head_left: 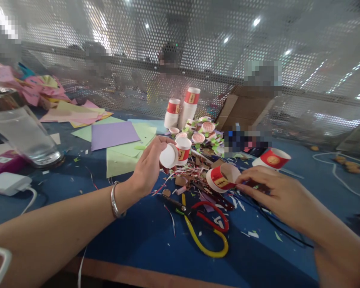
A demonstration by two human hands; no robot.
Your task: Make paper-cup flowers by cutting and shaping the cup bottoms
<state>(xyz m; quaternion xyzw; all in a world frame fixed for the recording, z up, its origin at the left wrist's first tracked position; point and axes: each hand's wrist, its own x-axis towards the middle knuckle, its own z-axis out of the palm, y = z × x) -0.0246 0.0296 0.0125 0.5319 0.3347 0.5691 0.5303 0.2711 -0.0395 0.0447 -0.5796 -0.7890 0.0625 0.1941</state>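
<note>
My left hand (pixel 150 164) is closed round a shallow white round piece (pixel 168 156), which looks like the cut-off bottom of a paper cup. Just behind it stands a red and white paper cup (pixel 184 153). Between its thumb and fingers my right hand (pixel 267 188) pinches the rim of another red and white paper cup (pixel 221 178), tilted on its side with the mouth toward that hand. A third paper cup (pixel 273 159) is beyond my right hand. Scissors (pixel 184 208) with one red and one yellow handle lie on the blue table between my forearms.
Paper scraps (pixel 189 178) litter the middle. Behind them are small pink-topped cup pieces (pixel 198 138) and stacked cups (pixel 189 110). Coloured paper (pixel 115 135), a glass of water (pixel 28 134) and a white charger (pixel 9 183) sit left. A cardboard box (pixel 243 106) leans against the perforated panel.
</note>
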